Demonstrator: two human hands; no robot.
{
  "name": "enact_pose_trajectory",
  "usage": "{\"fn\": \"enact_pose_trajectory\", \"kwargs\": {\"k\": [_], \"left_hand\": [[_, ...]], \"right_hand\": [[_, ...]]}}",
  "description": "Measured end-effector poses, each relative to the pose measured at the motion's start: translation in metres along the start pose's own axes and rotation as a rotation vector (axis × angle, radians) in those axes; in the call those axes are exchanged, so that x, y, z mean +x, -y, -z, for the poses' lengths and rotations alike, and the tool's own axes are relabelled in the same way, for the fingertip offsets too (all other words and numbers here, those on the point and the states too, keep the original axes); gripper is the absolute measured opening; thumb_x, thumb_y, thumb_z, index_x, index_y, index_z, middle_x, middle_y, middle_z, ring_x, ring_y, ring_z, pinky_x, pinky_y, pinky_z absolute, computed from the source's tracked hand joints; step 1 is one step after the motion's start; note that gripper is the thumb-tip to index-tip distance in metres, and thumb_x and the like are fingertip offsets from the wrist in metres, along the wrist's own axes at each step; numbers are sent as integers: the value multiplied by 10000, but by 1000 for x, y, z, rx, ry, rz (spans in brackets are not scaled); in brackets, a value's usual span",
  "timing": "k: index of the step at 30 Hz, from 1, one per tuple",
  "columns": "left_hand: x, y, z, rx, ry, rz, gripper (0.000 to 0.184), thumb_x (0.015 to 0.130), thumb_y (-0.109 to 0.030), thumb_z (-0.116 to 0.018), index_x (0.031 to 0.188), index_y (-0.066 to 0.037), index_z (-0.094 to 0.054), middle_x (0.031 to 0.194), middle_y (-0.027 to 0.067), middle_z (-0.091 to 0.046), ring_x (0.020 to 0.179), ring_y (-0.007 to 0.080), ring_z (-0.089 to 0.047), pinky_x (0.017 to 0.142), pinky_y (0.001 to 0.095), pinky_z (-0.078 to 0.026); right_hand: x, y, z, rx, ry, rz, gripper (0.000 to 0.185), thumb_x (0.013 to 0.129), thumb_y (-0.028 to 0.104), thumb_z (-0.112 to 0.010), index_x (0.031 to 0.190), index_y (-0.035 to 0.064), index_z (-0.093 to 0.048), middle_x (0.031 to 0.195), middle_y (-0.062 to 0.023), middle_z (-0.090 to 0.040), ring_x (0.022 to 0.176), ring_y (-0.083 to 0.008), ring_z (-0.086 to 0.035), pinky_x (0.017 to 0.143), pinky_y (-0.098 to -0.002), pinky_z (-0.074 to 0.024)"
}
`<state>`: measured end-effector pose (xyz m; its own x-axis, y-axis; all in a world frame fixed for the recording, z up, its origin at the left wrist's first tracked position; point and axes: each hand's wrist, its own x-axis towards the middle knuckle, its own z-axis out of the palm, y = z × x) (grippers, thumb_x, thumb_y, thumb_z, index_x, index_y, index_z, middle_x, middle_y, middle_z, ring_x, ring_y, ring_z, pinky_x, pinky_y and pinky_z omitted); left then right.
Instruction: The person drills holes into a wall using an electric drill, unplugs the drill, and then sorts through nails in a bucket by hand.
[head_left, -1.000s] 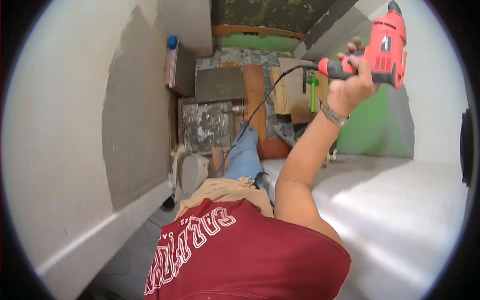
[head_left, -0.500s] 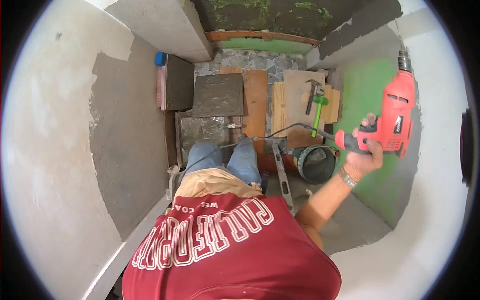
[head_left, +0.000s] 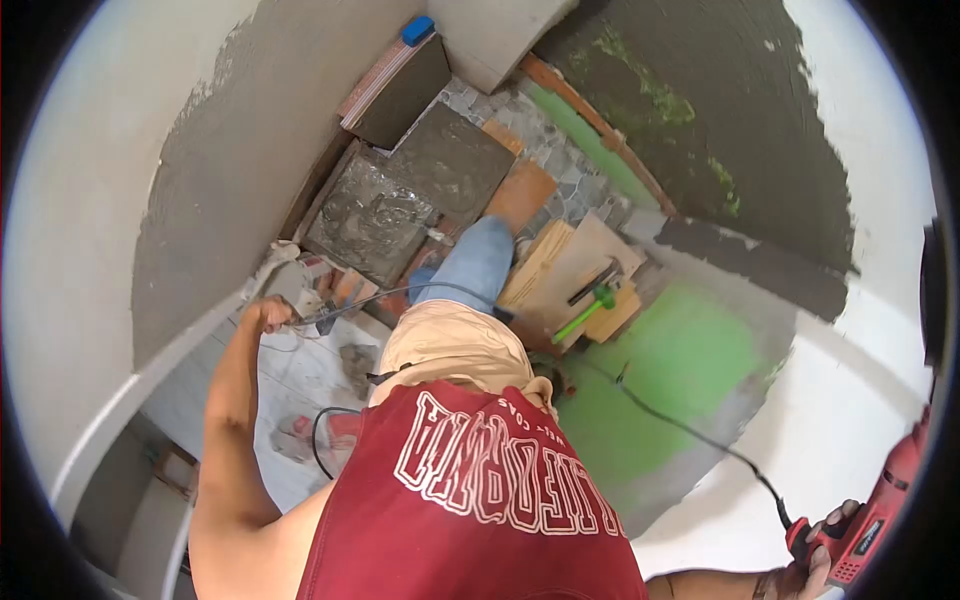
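Drill (head_left: 885, 520), red and black with a vented body, is sitting at the right edge of the view, its front end running into the dark rim; whether a bit is showing there, cannot tell. Right hand (head_left: 825, 550) is closing around its black handle, fingers wrapping the grip; trigger pressed or not, cannot tell. Thin black cord (head_left: 695, 432) is leaving the handle base and trailing toward the pale flat board (head_left: 600, 243), used here as landmark. Left hand (head_left: 272, 313) is reaching out well left of the board, fingers curling shut on a stretch of the same cord, which is crossing over the blue-jeans leg (head_left: 470, 262). On the board, a bright green long-handled tool (head_left: 583, 316) is lying aslant, with a dark-headed hammer (head_left: 592, 283) just beside it. Yellowish wooden planks (head_left: 537, 268) are showing along the board's left side. Reddish-brown flat plank (head_left: 524, 195) is lying beyond, up and left of the board. Farther left of the board, a square grey mortar-coated slab (head_left: 455, 165) is adjoining a shallow tray of wet, glistening grey mix (head_left: 365, 215). Past those, a dark-faced block with striped edges (head_left: 400, 90) is standing against the wall, a small blue object (head_left: 417, 30) resting on top.
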<state>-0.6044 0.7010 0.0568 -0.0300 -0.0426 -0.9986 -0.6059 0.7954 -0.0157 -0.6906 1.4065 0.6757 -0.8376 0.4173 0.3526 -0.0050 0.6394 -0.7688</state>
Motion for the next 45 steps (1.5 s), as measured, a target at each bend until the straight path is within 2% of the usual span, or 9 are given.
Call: {"fn": "enact_pose_trajectory", "kwargs": {"k": [5,8,10,16,22,29,34,38,45], "left_hand": [[26,-68,-34,-402,-96,-35,221,768,-184,-696,648,-43,-575,561,34,-472,470,133,-441,398,349,-330],[132,-48,-122,-514,-587,-280,308,803,-249,-648,746,54,-661,692,232,-647,660,369,-647,589,458,-484],[106,-66,-148,-330,-652,-256,380,816,-268,-590,953,68,-704,939,336,-669,998,475,-662,851,490,-514],[42,-155,-191,-363,-511,8,392,798,-269,-587,986,42,-734,1068,291,-698,1053,416,-682,906,474,-543],[44,-220,-249,-394,-365,30,342,757,-181,-584,953,42,-754,1046,273,-713,1028,382,-706,859,451,-563],[7,-323,-309,-584,28,34,296,709,-115,-626,919,42,-763,1027,269,-723,1021,373,-715,824,444,-568],[45,-378,-349,-935,-288,360,320,806,-173,-648,1055,-1,-752,1166,246,-696,1125,372,-675,918,431,-560],[55,-413,-292,-1098,-405,522,313,863,-197,-650,1124,-49,-738,1213,209,-693,1155,359,-663,942,437,-557],[227,-425,-279,-867,-267,459,285,854,-150,-661,1114,-68,-745,1230,167,-701,1152,344,-675,934,462,-560]], "right_hand": [[74,7,-68,-246,448,-128,702,686,50,-595,1362,-88,-468,1094,-147,-604,837,-172,-553,695,-280,-470],[105,-21,-129,-318,740,-207,688,672,37,-579,1345,-79,-502,1048,-127,-633,767,-150,-559,656,-264,-465],[112,-46,-169,-301,881,-250,680,662,28,-568,1334,-74,-525,1018,-113,-653,720,-135,-563,630,-253,-462],[137,-98,-200,-237,1054,-361,632,680,17,-533,1306,-60,-542,945,-92,-661,566,-72,-483,483,-233,-384],[143,-123,-229,-213,1040,-3,577,647,154,-571,1172,-82,-606,950,-145,-671,646,-152,-601,488,-255,-467],[212,-126,-302,-197,1322,104,584,625,142,-580,1160,-90,-622,963,-144,-676,760,-180,-619,631,-296,-500],[240,-171,-398,-33,1478,172,560,650,132,-583,1164,-84,-628,951,-136,-674,769,-177,-630,667,-293,-500],[230,-220,-473,141,1505,51,550,694,95,-571,1199,-121,-593,962,-169,-688,701,-170,-635,586,-270,-505],[237,-318,-483,-183,1440,-209,575,690,92,-648,1218,-129,-586,956,-194,-696,562,-177,-609,470,-276,-496]]}}
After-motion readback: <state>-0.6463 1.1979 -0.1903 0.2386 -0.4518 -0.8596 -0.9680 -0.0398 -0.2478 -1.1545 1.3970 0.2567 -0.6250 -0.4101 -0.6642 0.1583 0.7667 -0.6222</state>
